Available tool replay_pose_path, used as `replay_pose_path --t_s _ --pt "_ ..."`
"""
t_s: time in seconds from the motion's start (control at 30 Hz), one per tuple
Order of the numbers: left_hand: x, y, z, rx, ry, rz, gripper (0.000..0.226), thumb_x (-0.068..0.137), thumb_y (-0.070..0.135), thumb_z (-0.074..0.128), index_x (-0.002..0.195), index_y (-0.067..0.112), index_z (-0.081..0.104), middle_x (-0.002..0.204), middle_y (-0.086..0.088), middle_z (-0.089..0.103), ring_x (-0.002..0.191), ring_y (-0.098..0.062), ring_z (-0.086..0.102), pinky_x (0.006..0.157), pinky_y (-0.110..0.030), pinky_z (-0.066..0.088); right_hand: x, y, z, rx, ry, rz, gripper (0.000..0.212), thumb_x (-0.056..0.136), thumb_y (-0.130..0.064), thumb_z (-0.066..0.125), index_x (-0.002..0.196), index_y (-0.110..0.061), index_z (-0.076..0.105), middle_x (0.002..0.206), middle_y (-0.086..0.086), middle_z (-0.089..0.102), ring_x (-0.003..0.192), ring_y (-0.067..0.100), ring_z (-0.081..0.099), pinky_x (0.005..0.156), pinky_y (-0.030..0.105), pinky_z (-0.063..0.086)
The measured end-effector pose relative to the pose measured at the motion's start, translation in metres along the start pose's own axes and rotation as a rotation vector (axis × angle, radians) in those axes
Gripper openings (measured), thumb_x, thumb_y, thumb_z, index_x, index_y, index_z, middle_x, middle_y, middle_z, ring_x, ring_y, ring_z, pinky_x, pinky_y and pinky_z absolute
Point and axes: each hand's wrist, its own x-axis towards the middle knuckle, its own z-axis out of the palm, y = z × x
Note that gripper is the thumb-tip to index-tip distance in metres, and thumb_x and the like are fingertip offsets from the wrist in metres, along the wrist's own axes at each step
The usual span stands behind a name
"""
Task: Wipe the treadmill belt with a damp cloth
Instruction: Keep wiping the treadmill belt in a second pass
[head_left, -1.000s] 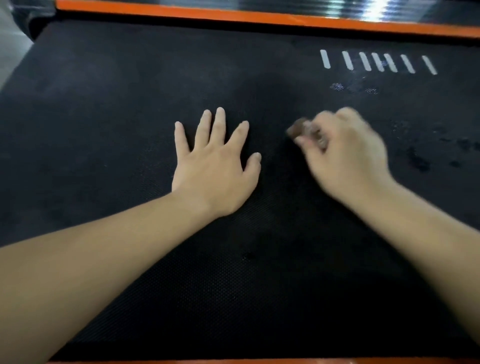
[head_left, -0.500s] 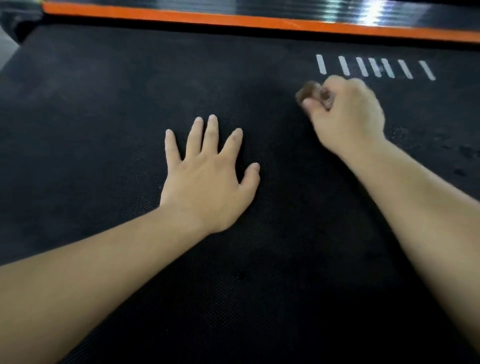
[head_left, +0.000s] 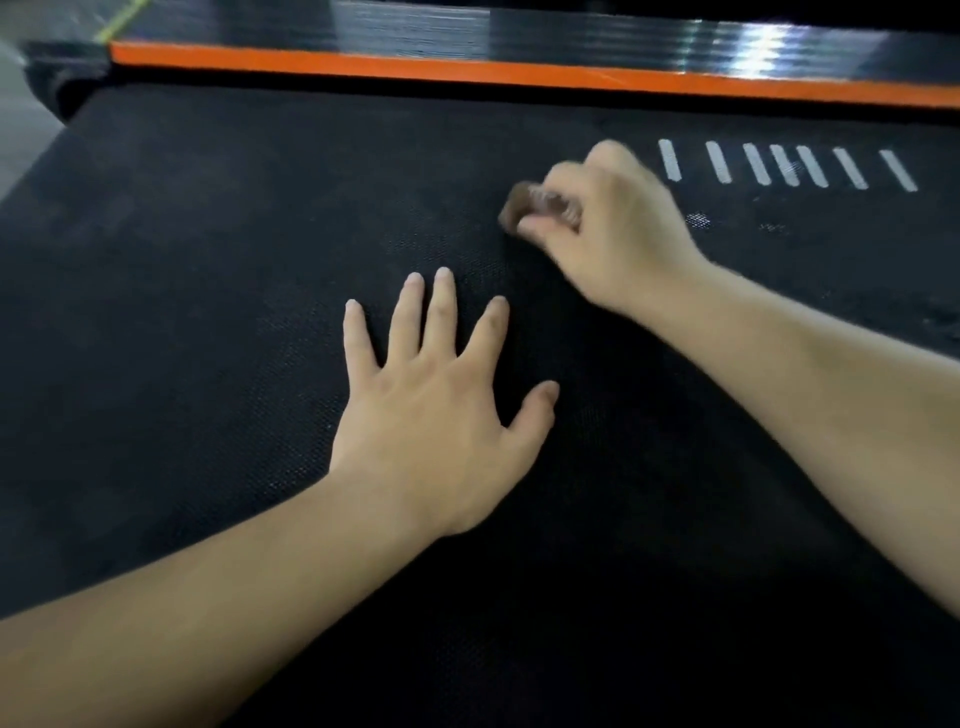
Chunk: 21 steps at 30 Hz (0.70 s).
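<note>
Black textured rubber lies under both your hands: this is the treadmill belt (head_left: 208, 312). Your left hand (head_left: 441, 415) lies flat on it, palm down, fingers straight and spread, holding nothing. Your right hand (head_left: 608, 234), just beyond the left fingertips and a little to their right, is curled round a small brown cloth (head_left: 524, 205). The cloth is bunched so tightly that only a wad shows past your thumb. It looks pressed to the belt, though blur makes the contact hard to confirm. The hands are near each other but apart.

To wipe well from here, you would likely do better to open the cloth out. A wad this small cleans only a narrow track. Press evenly and work in overlapping strokes, using the left palm as a brace so the belt does not creep. Pale specks (head_left: 698, 221) show to the right of your right hand, below the white dashes (head_left: 784, 166), so that patch probably needs a pass. Take the strokes right up to the orange edge strip (head_left: 467, 67) beyond your knuckles.
</note>
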Motion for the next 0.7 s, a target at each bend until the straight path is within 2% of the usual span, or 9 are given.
replay_pose_path --t_s 0.1,0.13,0.27,0.3,0.4,0.43,0.57,0.6,0.7 --pt "0.001 0.0 -0.001 -0.001 0.004 0.005 0.084 0.09 0.077 0.01 0.161 0.032 0.013 0.171 -0.01 0.002 0.157 -0.027 -0.009 0.122 -0.063 -0.003 0.043 0.028 -0.003 0.017 0.089 0.287 0.029 0.093 -0.043 0.062 0.109 -0.018 0.064 0.112 0.011 0.052 0.101 0.03 0.055 0.081 0.037 0.042" --pt "0.001 0.0 -0.001 -0.001 0.007 0.007 0.084 0.09 0.077 0.011 0.161 0.032 0.015 0.171 -0.011 0.004 0.157 -0.028 -0.007 0.122 -0.063 -0.002 0.05 0.028 0.0 0.007 0.104 0.303 0.029 0.093 -0.042 0.062 0.11 -0.018 0.064 0.114 0.011 0.053 0.104 0.031 0.055 0.082 0.036 0.042" --pt "0.0 0.0 -0.002 -0.002 -0.001 0.005 0.084 0.09 0.077 0.012 0.161 0.032 0.016 0.171 -0.011 0.005 0.157 -0.028 -0.007 0.122 -0.063 -0.001 0.049 0.001 0.016 0.028 0.012 0.006 0.027 0.091 -0.043 0.064 0.102 -0.019 0.066 0.098 0.006 0.05 0.087 0.023 0.049 0.074 0.032 0.038" --pt "0.001 0.0 -0.002 -0.001 -0.001 0.005 0.084 0.09 0.078 0.012 0.161 0.032 0.016 0.171 -0.011 0.005 0.157 -0.028 -0.007 0.122 -0.063 -0.001 0.055 0.006 0.015 0.018 0.015 0.029 0.026 0.09 -0.045 0.064 0.1 -0.02 0.066 0.097 0.004 0.051 0.086 0.022 0.05 0.073 0.032 0.037" --pt "0.001 0.0 -0.001 -0.008 0.012 0.012 0.083 0.091 0.078 0.014 0.161 0.032 0.018 0.17 -0.01 0.007 0.157 -0.028 -0.005 0.122 -0.063 0.0 0.09 0.028 0.009 -0.022 0.095 0.314 0.028 0.09 -0.047 0.062 0.105 -0.025 0.067 0.112 0.007 0.062 0.101 0.028 0.06 0.079 0.035 0.045" --pt "0.001 0.0 -0.001 -0.008 0.013 0.014 0.083 0.091 0.078 0.014 0.161 0.032 0.018 0.17 -0.01 0.007 0.157 -0.028 -0.005 0.122 -0.063 0.0 0.093 0.025 0.011 -0.035 0.109 0.33 0.027 0.09 -0.046 0.062 0.106 -0.025 0.067 0.115 0.007 0.061 0.103 0.029 0.06 0.082 0.037 0.048" --pt "0.001 -0.001 -0.001 -0.014 0.014 0.011 0.082 0.091 0.077 0.016 0.16 0.033 0.019 0.17 -0.01 0.008 0.157 -0.027 -0.004 0.123 -0.063 0.0 0.084 0.004 0.024 0.005 0.031 0.064 0.027 0.088 -0.048 0.064 0.103 -0.025 0.066 0.102 0.003 0.059 0.092 0.024 0.056 0.075 0.034 0.044" --pt "0.001 -0.001 -0.001 -0.016 0.016 0.014 0.082 0.092 0.077 0.017 0.16 0.032 0.02 0.17 -0.01 0.008 0.157 -0.027 -0.004 0.123 -0.063 0.0 0.086 0.013 0.018 -0.022 0.039 0.091 0.029 0.088 -0.049 0.063 0.103 -0.024 0.066 0.102 0.004 0.063 0.094 0.026 0.058 0.073 0.033 0.042" --pt "0.001 -0.001 0.0 -0.012 0.023 0.028 0.081 0.093 0.076 0.017 0.16 0.031 0.02 0.17 -0.011 0.008 0.157 -0.028 -0.004 0.123 -0.063 0.0 0.096 0.053 -0.003 -0.137 0.103 0.381 0.029 0.089 -0.045 0.061 0.105 -0.021 0.065 0.11 0.007 0.066 0.1 0.03 0.061 0.075 0.034 0.044"
